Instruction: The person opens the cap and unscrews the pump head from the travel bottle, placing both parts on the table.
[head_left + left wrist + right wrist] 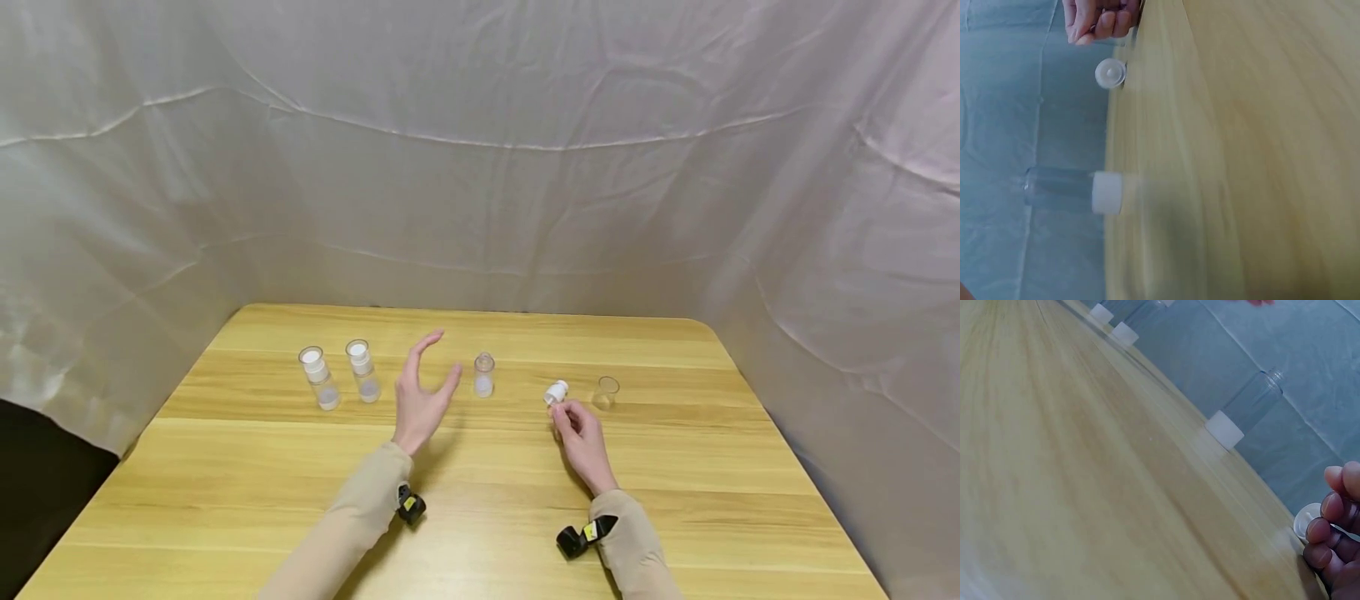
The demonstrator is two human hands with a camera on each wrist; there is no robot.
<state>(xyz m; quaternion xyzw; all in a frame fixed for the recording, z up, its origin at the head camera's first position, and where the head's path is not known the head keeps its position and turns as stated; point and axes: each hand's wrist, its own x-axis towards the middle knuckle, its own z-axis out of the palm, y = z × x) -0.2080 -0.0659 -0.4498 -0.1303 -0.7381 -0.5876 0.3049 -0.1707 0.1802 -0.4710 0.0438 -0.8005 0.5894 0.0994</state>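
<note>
My left hand [423,404] is held over the table with thumb and fingers spread in a wide curve, nothing between them. Just right of it stands an uncapped clear bottle [483,375] with a white base and a threaded neck. A white pump top [557,392] lies on its side farther right. My right hand [583,442] is close in front of this top, its fingers loosely curled. In the left wrist view a gap shows between the fingers [1105,24] and the pump top. To the right of that stands a clear overcap [606,392].
Two clear bottles, one at the far left [319,379] and another [363,372] beside it, stand upright with white pump tops under clear overcaps. Pale cloth [480,167] hangs behind and at the sides of the wooden table [487,508].
</note>
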